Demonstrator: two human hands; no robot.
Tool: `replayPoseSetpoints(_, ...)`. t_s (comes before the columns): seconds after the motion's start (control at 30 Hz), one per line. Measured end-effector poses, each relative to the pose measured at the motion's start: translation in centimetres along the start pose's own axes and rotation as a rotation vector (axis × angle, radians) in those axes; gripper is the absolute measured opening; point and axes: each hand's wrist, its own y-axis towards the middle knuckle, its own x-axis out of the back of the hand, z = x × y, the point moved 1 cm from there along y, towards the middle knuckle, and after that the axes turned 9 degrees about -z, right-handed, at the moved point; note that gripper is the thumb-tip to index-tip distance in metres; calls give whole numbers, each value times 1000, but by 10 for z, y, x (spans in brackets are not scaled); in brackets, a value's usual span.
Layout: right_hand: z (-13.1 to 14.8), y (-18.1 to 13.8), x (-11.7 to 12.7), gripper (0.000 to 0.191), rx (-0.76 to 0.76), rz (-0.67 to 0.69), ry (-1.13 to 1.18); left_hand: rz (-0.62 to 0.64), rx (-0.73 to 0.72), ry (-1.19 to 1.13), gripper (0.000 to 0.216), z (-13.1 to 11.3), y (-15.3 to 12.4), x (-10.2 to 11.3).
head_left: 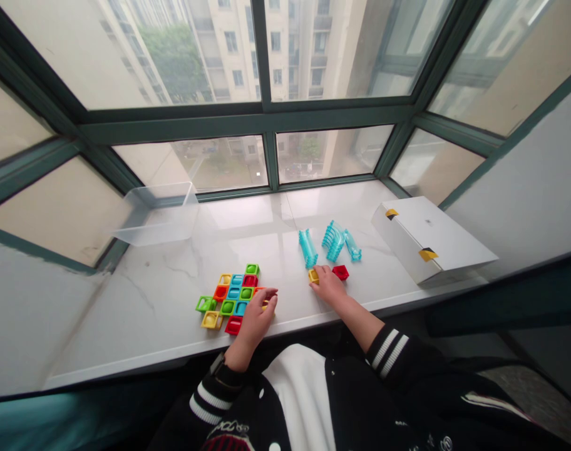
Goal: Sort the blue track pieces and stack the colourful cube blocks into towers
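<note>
My left hand (261, 310) rests over the right side of a flat cluster of colored toy blocks (233, 293) in red, green, yellow and blue. Its fingers point right and hide some of the blocks; whether they grip one does not show. My right hand (329, 285) has its fingertips closed on a yellow block (312, 275) on the sill. Just right of that hand lies a red block (340, 272). Beyond it are a straight clear-blue ribbed track piece (307, 248), a wider curved one (333, 240) and a narrower one (352, 245).
A clear plastic bin (161, 219) stands at the back left of the white marble sill (173, 275). At the right is a white box (431, 238) with black-and-yellow tape tabs. Green-framed windows (267, 119) enclose the back and sides. The sill's front edge runs close to my body.
</note>
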Motion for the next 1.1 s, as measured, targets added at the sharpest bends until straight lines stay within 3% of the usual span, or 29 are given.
replayPoseSetpoints(0.13,-3,-7,15,62,11,-32,26,-18,-5,0,33,1,0,2)
replayPoseSetpoints(0.27,-26,-9,38,49,90,-238,118,-27,-8,-3,33,6,0,4)
replayPoseSetpoints(0.37,-53,-5,47,44,61,-356,100,-38,-13,7,33,11,2,6)
replayPoseSetpoints(0.57,-87,2,33,48,-59,-222,81,-88,11,25,36,11,6,16)
replayPoseSetpoints(0.9,-88,5,28,44,-42,-213,73,-172,-39,176,33,13,7,48)
replayPoseSetpoints(1.1,-71,-8,46,35,38,-433,247,-251,-195,359,29,25,10,71)
